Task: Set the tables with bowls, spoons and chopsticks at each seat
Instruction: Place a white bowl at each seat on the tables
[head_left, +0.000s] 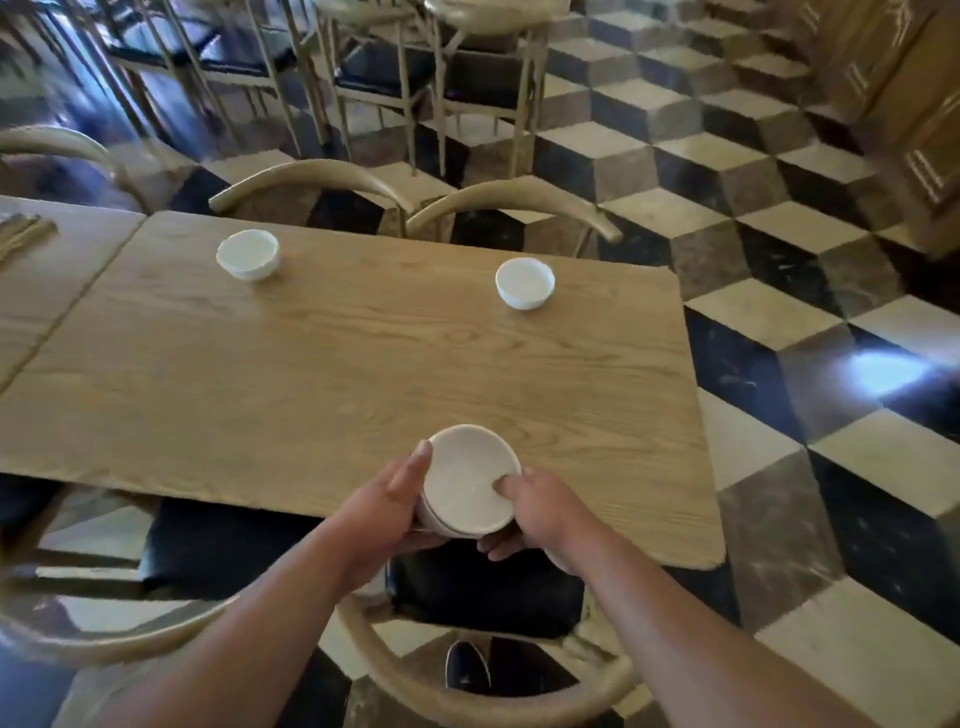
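A small stack of white bowls (467, 480) is held over the near edge of the wooden table (332, 374). My left hand (387, 512) cups the stack from the left and below. My right hand (540, 512) grips its right side, thumb hooked over the rim into the top bowl. Two single white bowls stand on the far side of the table: one at the far left (248, 254), one at the far right (524, 283). No spoons are visible on this table.
Chairs with black seats (485, 592) stand at the near side, two curved chair backs (511, 208) at the far side. A second table (47, 270) joins on the left, with what look like chopsticks (21, 234). The checkered floor (810, 364) lies to the right.
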